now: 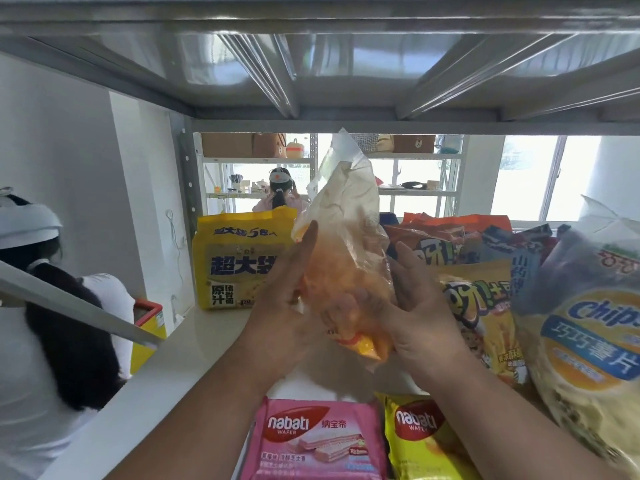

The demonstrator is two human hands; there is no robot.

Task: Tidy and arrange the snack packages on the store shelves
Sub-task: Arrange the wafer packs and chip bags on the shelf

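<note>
A clear plastic bag of orange snacks [346, 244] stands upright over the white shelf [194, 344], held between both palms. My left hand [287, 299] presses its left side with straight fingers pointing up. My right hand [419, 306] presses the right side, fingers also straight. Behind on the left stands a yellow noodle multipack [239, 261]. At the front lie a pink Nabati wafer pack [318, 441] and a yellow Nabati wafer pack [419, 441].
To the right lean a yellow-orange chip bag [485, 317], dark and orange bags [460, 244] behind it, and a large Chips bag [588, 323]. The metal upper shelf [311, 81] hangs close overhead. One person stands at left [52, 306], another beyond the shelf [280, 195].
</note>
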